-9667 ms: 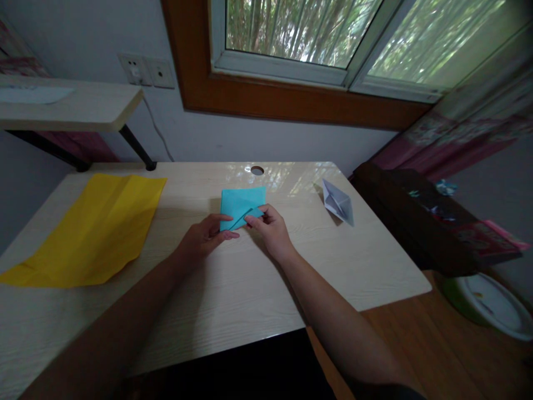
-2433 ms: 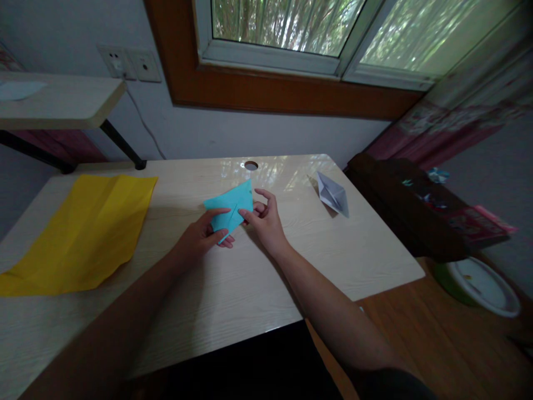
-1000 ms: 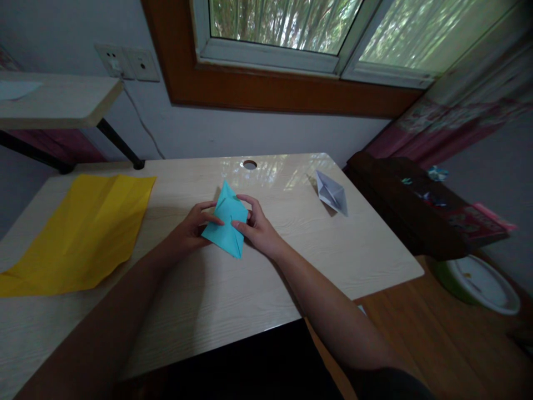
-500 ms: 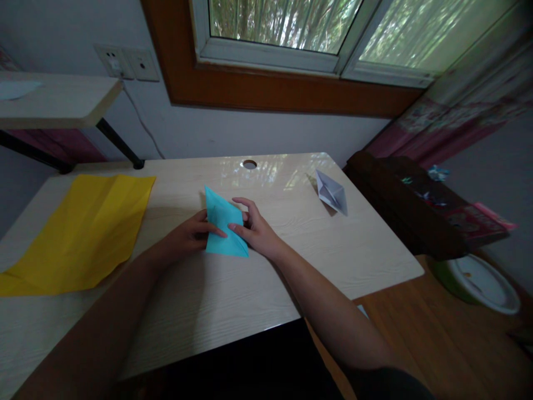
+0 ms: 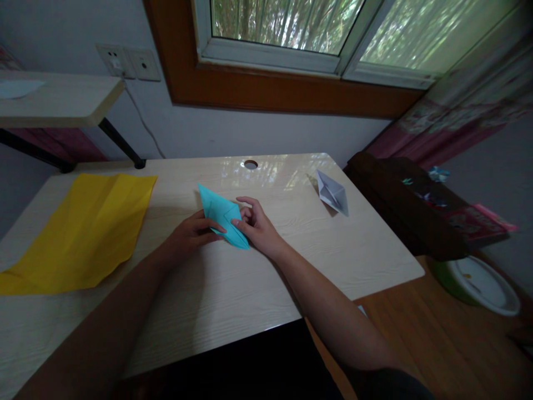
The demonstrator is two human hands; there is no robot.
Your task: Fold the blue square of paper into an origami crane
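A turquoise folded paper [image 5: 222, 213] is held between my two hands just over the pale desk [image 5: 233, 300]. Its shape is a slanted diamond with a pointed corner at the upper left and crease lines across its face. My left hand [image 5: 194, 230] grips its lower left edge, fingers closed on the paper. On the right side, my right hand [image 5: 256, 225] pinches it with the thumb on the front and the index finger bent above. Some fingertips behind the paper are hidden. To the right lies a white folded paper boat [image 5: 332, 191].
A large yellow paper sheet [image 5: 83, 233] lies on the left of the desk. Behind it, a raised shelf [image 5: 62, 105] stands on black legs. A round cable hole [image 5: 251, 164] is near the back edge. A white-lidded green bin [image 5: 483, 283] stands on the floor at right.
The turquoise paper's lower flap has been folded up, so its bottom edge now slants and its outline is narrower. My left hand has shifted slightly with it.
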